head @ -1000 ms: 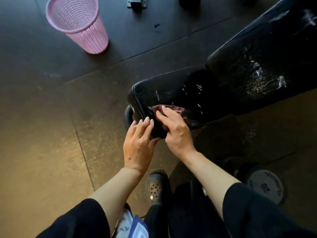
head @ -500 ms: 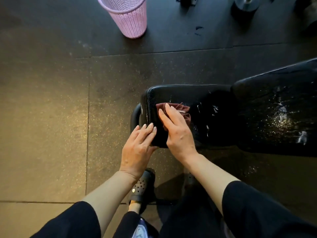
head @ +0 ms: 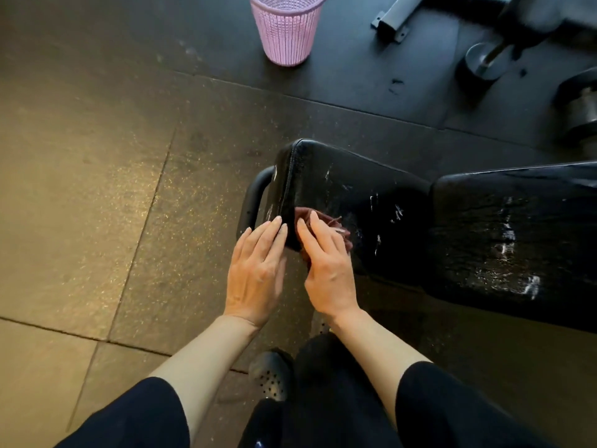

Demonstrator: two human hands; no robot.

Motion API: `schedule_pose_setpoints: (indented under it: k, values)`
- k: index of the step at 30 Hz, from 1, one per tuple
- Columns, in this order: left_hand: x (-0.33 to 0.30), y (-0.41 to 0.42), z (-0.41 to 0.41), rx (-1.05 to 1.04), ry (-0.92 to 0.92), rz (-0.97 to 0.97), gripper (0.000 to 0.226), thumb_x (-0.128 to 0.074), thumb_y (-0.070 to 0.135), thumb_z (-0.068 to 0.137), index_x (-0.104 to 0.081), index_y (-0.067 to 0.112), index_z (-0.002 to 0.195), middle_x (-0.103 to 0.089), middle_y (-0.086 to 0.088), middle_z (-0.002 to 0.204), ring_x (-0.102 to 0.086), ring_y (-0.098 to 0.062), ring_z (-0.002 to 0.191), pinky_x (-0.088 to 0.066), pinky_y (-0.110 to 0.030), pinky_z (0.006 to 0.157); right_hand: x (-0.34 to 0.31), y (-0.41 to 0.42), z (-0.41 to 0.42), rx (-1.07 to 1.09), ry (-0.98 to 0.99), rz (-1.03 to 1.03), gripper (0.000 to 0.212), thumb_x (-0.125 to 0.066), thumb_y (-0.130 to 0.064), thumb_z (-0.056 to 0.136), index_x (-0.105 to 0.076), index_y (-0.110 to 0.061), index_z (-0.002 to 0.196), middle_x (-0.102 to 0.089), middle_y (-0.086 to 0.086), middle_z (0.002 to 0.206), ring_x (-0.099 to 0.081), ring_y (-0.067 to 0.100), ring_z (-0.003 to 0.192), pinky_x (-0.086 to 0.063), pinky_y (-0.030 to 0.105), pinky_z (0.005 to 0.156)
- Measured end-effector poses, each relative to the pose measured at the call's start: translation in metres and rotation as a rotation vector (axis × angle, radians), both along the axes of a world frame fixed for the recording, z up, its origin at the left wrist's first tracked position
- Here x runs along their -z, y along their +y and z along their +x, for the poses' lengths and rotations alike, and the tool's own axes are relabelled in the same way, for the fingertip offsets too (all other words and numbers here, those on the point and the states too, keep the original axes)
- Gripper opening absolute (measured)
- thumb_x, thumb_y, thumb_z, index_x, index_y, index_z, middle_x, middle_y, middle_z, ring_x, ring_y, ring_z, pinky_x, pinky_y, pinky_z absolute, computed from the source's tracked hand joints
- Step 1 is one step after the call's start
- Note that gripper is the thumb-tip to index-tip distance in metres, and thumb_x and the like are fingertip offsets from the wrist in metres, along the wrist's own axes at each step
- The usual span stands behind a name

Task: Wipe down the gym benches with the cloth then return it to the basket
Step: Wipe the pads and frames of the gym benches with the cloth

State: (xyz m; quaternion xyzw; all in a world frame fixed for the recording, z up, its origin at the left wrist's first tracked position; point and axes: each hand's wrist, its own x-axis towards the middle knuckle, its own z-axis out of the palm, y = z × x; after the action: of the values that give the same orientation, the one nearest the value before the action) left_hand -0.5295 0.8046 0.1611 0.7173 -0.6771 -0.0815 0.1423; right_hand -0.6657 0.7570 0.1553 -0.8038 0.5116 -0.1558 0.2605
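Note:
A black padded gym bench [head: 371, 195] with white scuff marks runs from the middle to the right edge. My right hand [head: 326, 270] presses a dark red cloth [head: 336, 225] onto the near left corner of the seat pad. My left hand [head: 255, 270] lies flat with fingers together, its tips touching the pad's left end beside the black handle [head: 253, 198]. A pink mesh basket [head: 287, 27] stands upright on the floor at the top, well away from both hands.
Dark rubber floor tiles surround the bench. A metal frame foot [head: 392, 24] and dumbbells [head: 484, 59] lie at the top right. My black perforated shoe [head: 271, 373] and dark trousers are just below the bench.
The view has turned, so the basket shifted right and the bench looks level. My right hand has slid the cloth toward the near left corner of the pad; my left hand stays at the pad's end.

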Motion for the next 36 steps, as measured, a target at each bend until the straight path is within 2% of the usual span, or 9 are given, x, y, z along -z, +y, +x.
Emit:
schedule_pose_setpoints:
  k: [6, 9, 14, 18, 22, 26, 28, 32, 36]
  values:
    - [0.003, 0.023, -0.007, -0.041, 0.085, 0.065, 0.071, -0.064, 0.004, 0.08, -0.037, 0.003, 0.146, -0.039, -0.015, 0.149, -0.035, -0.027, 0.138, -0.028, -0.042, 0.117, -0.014, -0.014, 0.012, 0.085, -0.033, 0.04, 0.057, -0.056, 0.005, 0.089, -0.044, -0.01, 0.143, -0.042, 0.011, 0.149, -0.037, 0.027, 0.136, -0.037, 0.043, 0.112]
    - [0.005, 0.026, -0.011, -0.121, 0.169, 0.026, 0.069, -0.064, 0.001, 0.08, -0.038, 0.0, 0.144, -0.041, -0.017, 0.147, -0.034, -0.028, 0.137, -0.028, -0.039, 0.117, -0.009, -0.016, 0.029, 0.024, 0.002, -0.051, 0.061, -0.058, 0.004, 0.089, -0.041, -0.01, 0.145, -0.039, 0.012, 0.151, -0.033, 0.029, 0.137, -0.035, 0.044, 0.112]
    - [0.013, 0.027, -0.017, -0.17, 0.237, -0.034, 0.074, -0.066, 0.0, 0.08, -0.035, 0.002, 0.146, -0.037, -0.014, 0.15, -0.032, -0.025, 0.137, -0.025, -0.036, 0.117, -0.005, 0.018, -0.021, -0.15, 0.1, -0.058, 0.07, -0.064, 0.012, 0.08, -0.042, -0.007, 0.144, -0.041, 0.015, 0.149, -0.04, 0.034, 0.133, -0.044, 0.053, 0.104]
    - [0.023, 0.015, -0.032, -0.257, 0.268, -0.119, 0.069, -0.062, 0.003, 0.083, -0.035, 0.003, 0.146, -0.038, -0.015, 0.149, -0.037, -0.026, 0.133, -0.027, -0.034, 0.113, -0.004, -0.031, 0.001, -0.205, 0.075, -0.14, 0.057, -0.052, -0.001, 0.087, -0.044, -0.005, 0.143, -0.041, 0.017, 0.149, -0.038, 0.036, 0.136, -0.038, 0.054, 0.108]
    - [0.036, 0.009, -0.046, -0.356, 0.212, -0.186, 0.057, -0.052, 0.015, 0.094, -0.036, 0.003, 0.147, -0.037, -0.015, 0.15, -0.037, -0.028, 0.134, -0.025, -0.033, 0.115, 0.018, -0.029, -0.018, -0.276, 0.099, -0.226, 0.055, -0.036, -0.014, 0.091, -0.042, -0.013, 0.145, -0.038, 0.011, 0.152, -0.031, 0.027, 0.142, -0.021, 0.061, 0.114]
    - [0.033, 0.004, -0.063, -0.406, 0.104, -0.171, 0.056, -0.043, 0.022, 0.093, -0.038, 0.003, 0.146, -0.036, -0.015, 0.151, -0.034, -0.028, 0.136, -0.02, -0.031, 0.116, 0.031, -0.041, -0.063, -0.525, 0.038, -0.266, 0.059, -0.058, 0.004, 0.085, -0.048, -0.009, 0.141, -0.043, 0.016, 0.148, -0.038, 0.032, 0.136, -0.041, 0.056, 0.105]
    - [0.032, 0.0, -0.069, -0.441, 0.062, -0.185, 0.055, -0.046, 0.02, 0.093, -0.039, 0.001, 0.144, -0.038, -0.016, 0.149, -0.035, -0.028, 0.135, -0.023, -0.033, 0.116, 0.027, -0.075, -0.051, -0.555, 0.024, -0.302, 0.055, -0.055, -0.001, 0.088, -0.048, -0.011, 0.142, -0.044, 0.015, 0.148, -0.039, 0.033, 0.133, -0.04, 0.056, 0.105]
    - [0.035, -0.014, -0.075, -0.49, -0.018, -0.266, 0.05, -0.052, 0.021, 0.096, -0.045, -0.001, 0.14, -0.045, -0.018, 0.144, -0.039, -0.029, 0.132, -0.032, -0.041, 0.113, 0.023, -0.102, -0.025, -0.406, -0.035, -0.254, 0.059, -0.052, 0.003, 0.089, -0.044, -0.017, 0.145, -0.039, 0.009, 0.152, -0.031, 0.03, 0.14, -0.024, 0.06, 0.113]
    - [0.054, -0.021, -0.077, -0.475, -0.077, -0.38, 0.047, -0.054, 0.021, 0.097, -0.047, 0.0, 0.139, -0.047, -0.017, 0.143, -0.039, -0.028, 0.133, -0.034, -0.049, 0.11, 0.05, -0.069, -0.056, -0.629, -0.082, -0.361, 0.049, -0.054, -0.009, 0.092, -0.048, -0.013, 0.141, -0.041, 0.011, 0.15, -0.035, 0.031, 0.139, -0.035, 0.055, 0.11]
